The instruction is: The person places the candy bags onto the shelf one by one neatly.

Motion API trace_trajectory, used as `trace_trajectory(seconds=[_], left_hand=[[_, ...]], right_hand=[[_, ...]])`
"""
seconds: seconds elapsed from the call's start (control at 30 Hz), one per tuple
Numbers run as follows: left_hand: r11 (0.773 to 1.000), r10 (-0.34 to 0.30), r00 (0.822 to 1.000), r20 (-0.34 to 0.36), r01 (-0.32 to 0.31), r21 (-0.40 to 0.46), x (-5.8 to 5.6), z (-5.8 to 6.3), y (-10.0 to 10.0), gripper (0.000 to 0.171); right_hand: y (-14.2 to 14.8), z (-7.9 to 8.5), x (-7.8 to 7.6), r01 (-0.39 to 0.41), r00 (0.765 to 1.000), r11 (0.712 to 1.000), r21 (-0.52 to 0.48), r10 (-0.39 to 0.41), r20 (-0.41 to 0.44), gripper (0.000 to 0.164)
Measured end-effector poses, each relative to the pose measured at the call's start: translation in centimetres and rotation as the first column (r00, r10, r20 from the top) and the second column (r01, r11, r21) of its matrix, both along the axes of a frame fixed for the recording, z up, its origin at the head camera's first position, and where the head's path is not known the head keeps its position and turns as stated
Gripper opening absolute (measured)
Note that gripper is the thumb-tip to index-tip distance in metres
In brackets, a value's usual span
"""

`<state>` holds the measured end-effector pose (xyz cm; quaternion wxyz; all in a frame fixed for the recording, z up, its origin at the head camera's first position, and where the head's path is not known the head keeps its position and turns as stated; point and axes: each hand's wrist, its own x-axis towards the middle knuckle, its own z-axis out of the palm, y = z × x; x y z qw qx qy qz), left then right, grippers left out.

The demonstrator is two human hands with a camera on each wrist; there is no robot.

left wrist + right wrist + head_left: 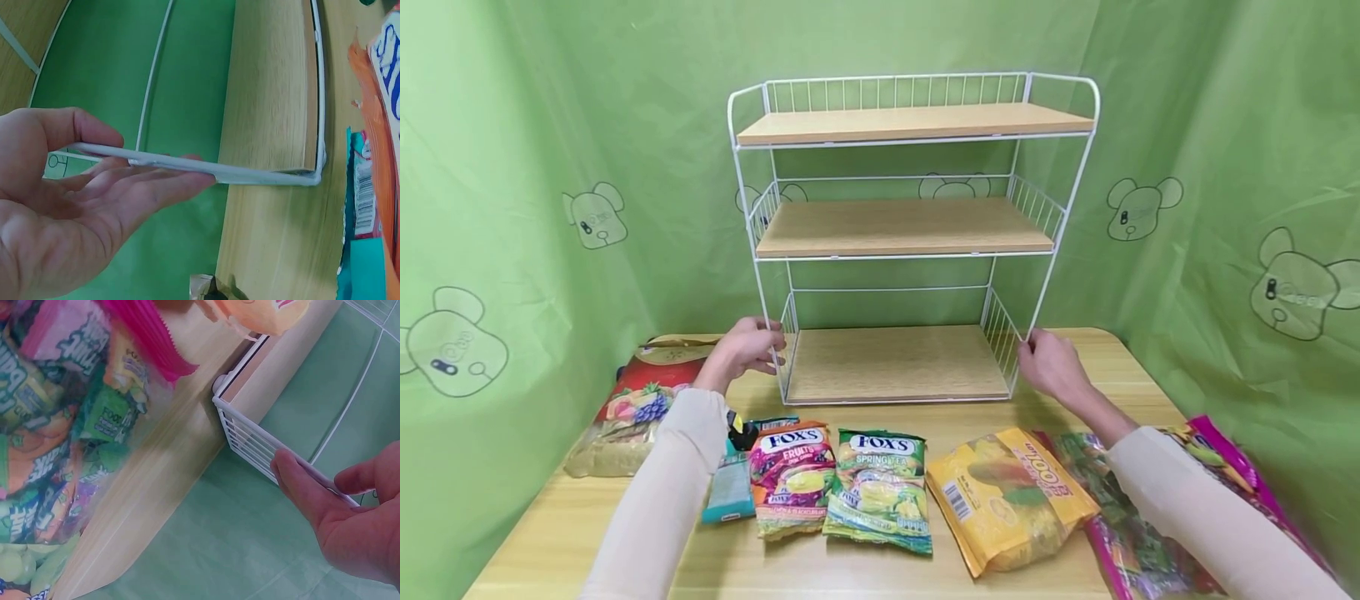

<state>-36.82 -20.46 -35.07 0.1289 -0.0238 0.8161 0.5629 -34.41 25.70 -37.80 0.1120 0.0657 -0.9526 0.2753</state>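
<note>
A three-tier shelf rack with a white wire frame and wooden boards [895, 362] stands upright on the table. My left hand [751, 346] holds its left front post low down. In the left wrist view the thumb lies on one side of the white post [250, 174] and the fingers on the other. My right hand [1054, 362] grips the right front post near the bottom board. The right wrist view shows the thumb and fingers [300, 481] on either side of that post, beside the wire side rail [247, 437].
In front of the rack lie a Fox's fruits bag [793, 479], a Fox's spring tea bag [878, 492], a teal packet [730, 492] and a yellow bag [1007, 500]. A red bag [640, 400] sits at left, a clear candy bag [1150, 508] under the right forearm. Green curtains [647, 100] surround the table.
</note>
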Motion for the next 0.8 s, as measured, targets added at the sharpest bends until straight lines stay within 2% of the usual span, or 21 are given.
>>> trace_trajectory(seconds=[0.47, 0.8], left_hand=[[1.0, -0.001, 1.0, -0.018, 0.001, 0.019, -0.05, -0.55, -0.77, 0.065], [0.999, 0.0, 0.999, -0.044, 0.002, 0.045, -0.26, -0.92, -0.95, 0.064]], right_hand=[[0.05, -0.19, -0.02, -0.013, 1.0, 1.0, -0.019, 0.014, 0.019, 0.029], [0.18, -0.51, 0.0, -0.02, 0.998, 1.0, -0.001, 0.02, -0.053, 0.026]])
